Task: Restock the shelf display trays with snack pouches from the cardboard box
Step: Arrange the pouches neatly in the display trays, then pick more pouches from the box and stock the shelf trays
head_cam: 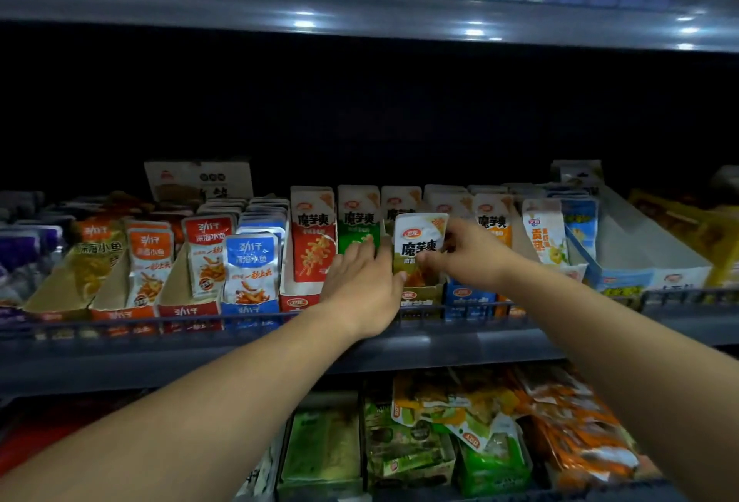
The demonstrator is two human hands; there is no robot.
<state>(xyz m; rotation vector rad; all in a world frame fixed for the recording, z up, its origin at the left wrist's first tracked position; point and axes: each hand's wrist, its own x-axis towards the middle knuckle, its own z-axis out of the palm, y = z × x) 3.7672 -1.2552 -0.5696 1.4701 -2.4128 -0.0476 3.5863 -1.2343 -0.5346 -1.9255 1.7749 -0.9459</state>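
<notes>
A white and olive snack pouch stands upright at the front of an olive display tray on the middle shelf. My right hand pinches its right edge, thumb low and fingers at the top corner. My left hand lies flat against the pouch's left side and covers the front of the green tray beside it. A red tray with matching pouches stands to the left. The cardboard box is not in view.
A wire rail runs along the shelf front. Trays of orange, red and blue fish snack pouches fill the left. A nearly bare white and blue tray sits at the right. Loose snack bags lie on the shelf below.
</notes>
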